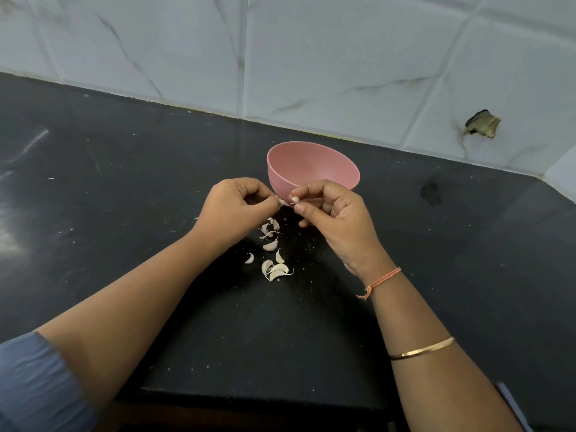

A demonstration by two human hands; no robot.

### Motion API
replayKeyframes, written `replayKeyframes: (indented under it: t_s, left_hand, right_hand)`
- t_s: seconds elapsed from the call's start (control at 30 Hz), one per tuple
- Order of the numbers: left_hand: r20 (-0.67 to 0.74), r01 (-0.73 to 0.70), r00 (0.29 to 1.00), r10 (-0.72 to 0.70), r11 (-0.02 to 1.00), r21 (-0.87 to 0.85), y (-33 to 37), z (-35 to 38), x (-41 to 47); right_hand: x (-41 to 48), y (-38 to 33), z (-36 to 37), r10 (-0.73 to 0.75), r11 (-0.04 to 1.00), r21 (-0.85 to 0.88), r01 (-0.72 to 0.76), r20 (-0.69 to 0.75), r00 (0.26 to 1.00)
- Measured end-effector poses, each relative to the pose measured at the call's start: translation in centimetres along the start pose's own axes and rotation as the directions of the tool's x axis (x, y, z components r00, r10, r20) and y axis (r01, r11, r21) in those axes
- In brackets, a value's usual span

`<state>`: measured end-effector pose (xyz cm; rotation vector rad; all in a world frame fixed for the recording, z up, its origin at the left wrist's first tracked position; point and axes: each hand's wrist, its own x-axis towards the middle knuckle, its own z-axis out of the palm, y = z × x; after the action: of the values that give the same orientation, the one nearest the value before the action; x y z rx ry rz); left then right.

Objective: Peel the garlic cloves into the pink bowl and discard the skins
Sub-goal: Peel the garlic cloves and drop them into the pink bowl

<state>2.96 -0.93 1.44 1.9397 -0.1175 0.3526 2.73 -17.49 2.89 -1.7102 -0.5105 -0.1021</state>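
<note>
Pink bowl [280, 182] just behind both grips. Left hand [235, 210] and right hand [335, 210] each pinch the same garlic clove [288, 201]; loose cloves [274, 260] lie on counter [124, 182] just below. Likely best: anchor clove with one grip, peel in short pulls

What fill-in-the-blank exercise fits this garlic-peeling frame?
The left hand and right hand pinch a small white garlic clove in front of the round ____ plastic bowl.
The bowl stands on the ____ stone countertop.
The loose pale cloves lie on the ____, not in the bowl.
The thin gold bangle circles the ____ forearm.
Missing: pink; black; countertop; right.
</note>
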Motion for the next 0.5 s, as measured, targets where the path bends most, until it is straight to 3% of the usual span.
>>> replayKeyframes:
  t_s: [0.5]
  left_hand:
    - [0.158,0.001,0.987,0.030,0.981,-0.192,0.41,0.02,-0.35]
  right_hand:
    - [-0.04,0.59,-0.06,-0.079,0.983,-0.173,0.067,-0.069,0.994]
